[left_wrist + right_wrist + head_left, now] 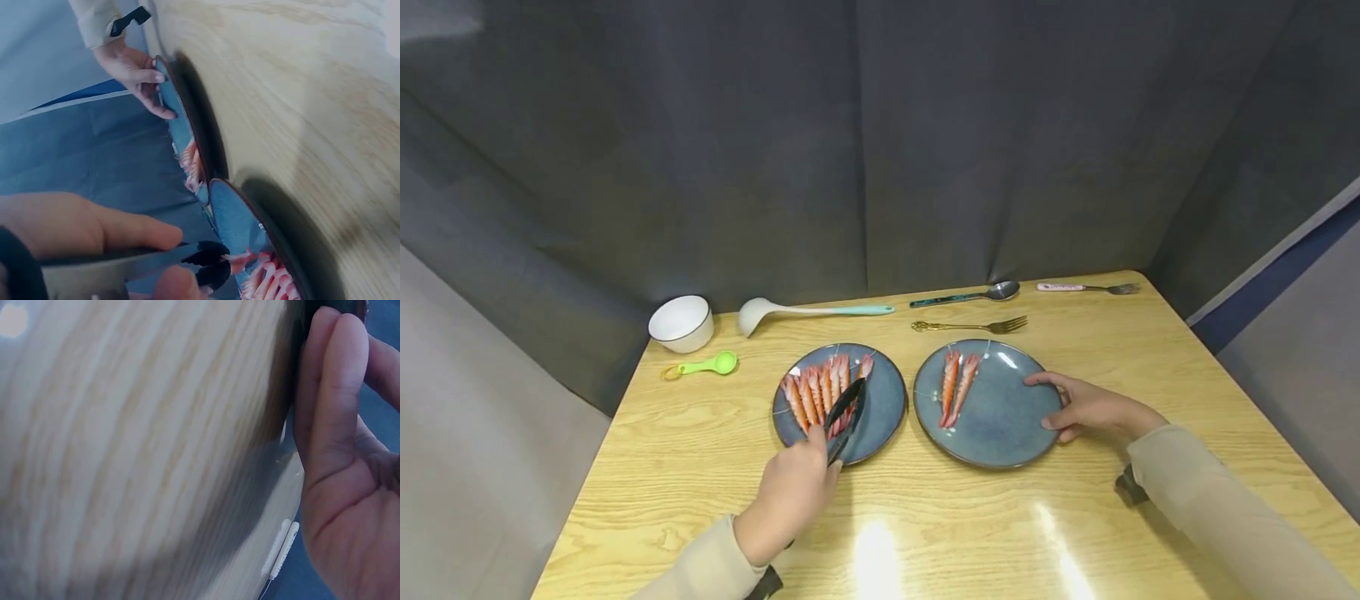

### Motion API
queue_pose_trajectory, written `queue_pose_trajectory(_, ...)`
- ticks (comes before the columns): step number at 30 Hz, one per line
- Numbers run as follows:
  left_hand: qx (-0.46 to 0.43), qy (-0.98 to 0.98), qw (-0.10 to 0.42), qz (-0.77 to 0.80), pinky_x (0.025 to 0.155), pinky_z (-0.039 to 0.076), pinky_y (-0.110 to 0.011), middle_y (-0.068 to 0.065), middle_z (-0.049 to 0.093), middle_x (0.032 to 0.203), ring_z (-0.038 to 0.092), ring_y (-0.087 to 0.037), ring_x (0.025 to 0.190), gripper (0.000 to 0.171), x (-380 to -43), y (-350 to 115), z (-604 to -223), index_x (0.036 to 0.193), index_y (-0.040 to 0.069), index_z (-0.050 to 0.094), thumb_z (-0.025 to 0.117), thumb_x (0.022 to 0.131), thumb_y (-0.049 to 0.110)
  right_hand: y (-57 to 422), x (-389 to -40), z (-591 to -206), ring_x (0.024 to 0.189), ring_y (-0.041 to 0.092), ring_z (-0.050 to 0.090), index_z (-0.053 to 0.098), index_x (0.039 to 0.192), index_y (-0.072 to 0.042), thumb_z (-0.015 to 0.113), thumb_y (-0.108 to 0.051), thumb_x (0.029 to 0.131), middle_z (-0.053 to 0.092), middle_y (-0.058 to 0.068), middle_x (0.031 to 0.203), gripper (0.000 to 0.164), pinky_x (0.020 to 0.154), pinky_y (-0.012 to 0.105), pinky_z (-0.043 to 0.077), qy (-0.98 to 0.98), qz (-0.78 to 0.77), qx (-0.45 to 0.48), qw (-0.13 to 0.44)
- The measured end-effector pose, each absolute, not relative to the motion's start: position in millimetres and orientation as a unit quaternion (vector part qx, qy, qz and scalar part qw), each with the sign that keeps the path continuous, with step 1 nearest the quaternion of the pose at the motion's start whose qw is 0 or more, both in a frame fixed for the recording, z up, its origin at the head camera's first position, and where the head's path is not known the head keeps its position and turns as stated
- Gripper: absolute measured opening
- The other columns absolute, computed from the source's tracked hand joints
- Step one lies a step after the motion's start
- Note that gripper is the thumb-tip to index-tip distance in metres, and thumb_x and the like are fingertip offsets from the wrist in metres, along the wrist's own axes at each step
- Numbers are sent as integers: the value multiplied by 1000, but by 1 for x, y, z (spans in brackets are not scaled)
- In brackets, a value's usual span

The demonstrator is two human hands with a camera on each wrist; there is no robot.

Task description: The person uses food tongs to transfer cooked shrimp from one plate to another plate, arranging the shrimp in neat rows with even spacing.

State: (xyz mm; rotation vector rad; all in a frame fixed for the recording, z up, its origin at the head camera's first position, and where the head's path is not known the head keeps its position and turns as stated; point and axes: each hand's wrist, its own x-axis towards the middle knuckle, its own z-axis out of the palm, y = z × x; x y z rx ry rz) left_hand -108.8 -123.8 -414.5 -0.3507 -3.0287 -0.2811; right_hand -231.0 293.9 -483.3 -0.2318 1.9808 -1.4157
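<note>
My left hand (796,487) grips black-tipped tongs (847,408) over the left blue-grey plate (891,404). Several orange-and-white shrimp (812,389) lie side by side on that plate. One more shrimp (866,365) sits a little to their right, and in the left wrist view the tong tips (212,262) close around the end of a shrimp (239,260). At the second blue plate (1000,442), my right hand (1086,407) holds the right rim, with fingers along the edge in the right wrist view. Two shrimp (958,387) lie on this plate's left side.
Behind the plates lie a white ladle (775,310), a dark-handled spoon (966,295), a gold fork (970,326) and a pink-handled fork (1086,287). A white bowl (682,323) and green measuring spoons (707,365) are at left. Dark curtains (865,150) border the table.
</note>
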Motion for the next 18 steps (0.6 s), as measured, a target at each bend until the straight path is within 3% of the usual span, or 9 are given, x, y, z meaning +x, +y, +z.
queue_pose_trajectory(5, -97, -982, -21, -161, 39, 35, -28, -7, 53, 59, 48, -14, 45, 48, -113, -125, -406, 105, -4, 46, 61, 79, 34, 293, -230, -483, 61, 21, 54, 17, 136, -9, 67, -3, 74, 35, 23, 92, 80, 61, 44, 48, 763, -543, -83, 340)
queue_pose_trajectory(14, -128, -955, -33, -266, 47, 36, -26, 3, 49, 64, 46, -9, 53, 36, -117, -102, -400, 95, 9, 49, 57, 80, 41, 295, -230, -482, 62, 23, 56, 17, 136, -9, 66, -3, 75, 36, 26, 96, 79, 61, 44, 48, 768, -536, -89, 340)
queue_pose_trajectory(18, -143, -930, -60, -334, 41, 36, -26, 3, 49, 62, 44, -9, 46, 33, -120, -81, -400, 96, 11, 48, 56, 81, 40, 295, -230, -482, 61, 22, 56, 18, 137, -10, 66, -3, 75, 37, 24, 93, 78, 61, 44, 48, 767, -537, -87, 341)
